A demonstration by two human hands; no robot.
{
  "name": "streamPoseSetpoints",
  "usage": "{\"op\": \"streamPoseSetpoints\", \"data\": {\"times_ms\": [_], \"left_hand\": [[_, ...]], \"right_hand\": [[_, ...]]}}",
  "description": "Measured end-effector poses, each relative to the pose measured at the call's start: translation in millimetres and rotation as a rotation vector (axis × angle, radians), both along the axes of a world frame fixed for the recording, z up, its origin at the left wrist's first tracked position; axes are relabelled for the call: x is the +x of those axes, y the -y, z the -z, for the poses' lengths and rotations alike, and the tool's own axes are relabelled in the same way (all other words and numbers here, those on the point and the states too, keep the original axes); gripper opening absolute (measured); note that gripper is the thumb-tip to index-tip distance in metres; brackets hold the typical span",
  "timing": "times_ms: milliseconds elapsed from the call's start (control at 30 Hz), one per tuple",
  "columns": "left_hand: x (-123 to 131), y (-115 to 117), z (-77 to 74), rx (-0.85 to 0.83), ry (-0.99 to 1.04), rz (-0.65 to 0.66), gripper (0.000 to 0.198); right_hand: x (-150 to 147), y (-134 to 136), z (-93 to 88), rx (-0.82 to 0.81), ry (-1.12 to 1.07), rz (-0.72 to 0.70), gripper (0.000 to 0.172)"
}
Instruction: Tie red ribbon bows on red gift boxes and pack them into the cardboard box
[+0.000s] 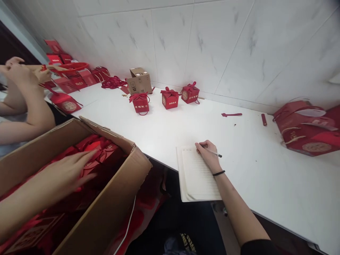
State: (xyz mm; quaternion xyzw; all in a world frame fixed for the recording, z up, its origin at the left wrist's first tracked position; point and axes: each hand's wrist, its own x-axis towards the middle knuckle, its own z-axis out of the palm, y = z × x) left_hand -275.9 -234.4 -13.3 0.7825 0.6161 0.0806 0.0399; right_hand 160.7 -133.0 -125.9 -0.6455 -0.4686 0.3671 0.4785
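Observation:
My right hand (208, 154) is closed round a dark-tipped pen (214, 153), its point near the top of a lined notebook (198, 177). A few small marks show along the page's upper edge. The notebook lies open at the table's front edge. On the left, my left hand (70, 170) reaches over a large open cardboard box (117, 198), fingers stretched out and slightly blurred. Red gift boxes (107, 152) fill the carton below it; whether the fingertips touch them I cannot tell.
Three ribboned red boxes (170, 98) stand along the wall near a small brown carton (139, 83). Red ribbons (114, 82) lie farther left, beside a co-worker's hands (22, 72). Rightward are a ribbon strip (231, 114), a red tube (264, 119) and red bags (305, 131).

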Motion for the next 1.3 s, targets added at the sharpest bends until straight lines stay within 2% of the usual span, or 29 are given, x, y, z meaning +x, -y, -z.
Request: {"op": "streamPoseSetpoints", "data": {"times_ms": [67,100,167,200,233,300,400,500,600,733,967,1300], "left_hand": [[86,-27,-15.2,0.014,-0.120,0.238,0.047],[127,-37,-16.3,-0.021,-0.156,0.399,0.044],[196,-48,-5.5,-0.181,-0.230,0.723,0.053],[222,-51,4.5,-0.225,-0.257,0.827,0.065],[241,-54,15.6,-0.247,-0.293,0.872,0.076],[262,-62,35.7,-0.297,-0.371,0.848,0.094],[265,-75,50.4,-0.356,-0.409,0.788,0.100],[258,-82,50.9,-0.369,-0.394,0.786,0.091],[258,-80,51.2,-0.375,-0.381,0.763,0.089],[261,-76,60.1,-0.339,-0.398,0.768,0.089],[260,-73,70.7,-0.233,-0.371,0.772,0.062],[260,-71,75.4,-0.207,-0.381,0.763,0.063]], "right_hand": [[-1,1,-0.9,0.010,0.019,-0.002,0.027],[-2,1,-1.6,0.021,0.033,0.004,0.029],[-4,3,-3.0,0.049,0.066,0.017,0.035],[-6,3,-3.5,0.063,0.081,0.021,0.037],[-7,3,-3.7,0.075,0.094,0.024,0.038],[-9,3,-3.3,0.091,0.118,0.028,0.037],[-9,2,-1.1,0.093,0.148,0.030,0.035],[-8,2,0.7,0.080,0.173,0.028,0.034],[-7,2,0.8,0.067,0.203,0.015,0.033],[-7,2,-0.1,0.057,0.232,0.005,0.033],[-6,3,1.0,0.046,0.246,-0.011,0.032],[-7,4,-1.7,0.047,0.236,0.010,0.031]]}}
